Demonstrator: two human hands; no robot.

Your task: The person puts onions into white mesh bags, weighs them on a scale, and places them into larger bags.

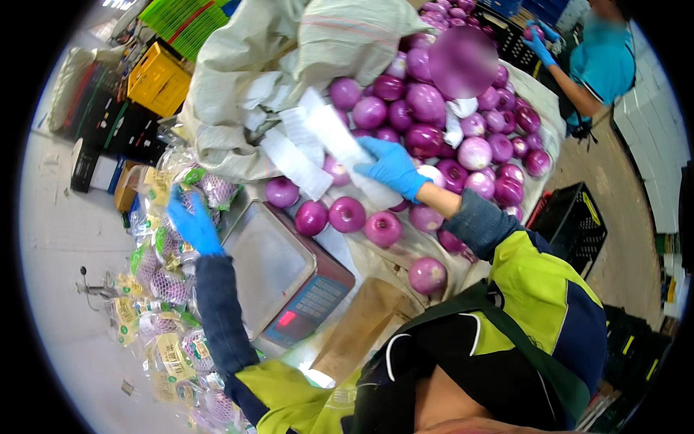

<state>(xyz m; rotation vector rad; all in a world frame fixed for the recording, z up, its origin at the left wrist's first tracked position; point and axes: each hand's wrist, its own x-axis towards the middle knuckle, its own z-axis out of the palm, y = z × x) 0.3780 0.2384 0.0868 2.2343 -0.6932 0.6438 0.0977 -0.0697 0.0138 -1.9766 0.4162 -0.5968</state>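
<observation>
My right hand (396, 170), in a blue glove, pinches the edge of a long white paper strip (334, 129) over the onions. Several similar white strips (295, 163) lie to its left. Loose purple onions (425, 103) fill the pale sack cloth, and a few onions (347, 215) sit nearer me below the strip. My left hand (195, 223), gloved in blue too, reaches over the netted, bagged onions (217, 192) at the left, fingers apart. Between my hands stands a scale (271, 267) with a bare metal plate and a lit red display.
More bagged onions (170, 286) line the left side. Cardboard (361, 325) lies in front of me. A black crate (571, 224) stands at the right, a yellow crate (160, 79) at the far left. At the far right, a co-worker in teal (603, 61) holds an onion in gloved hands.
</observation>
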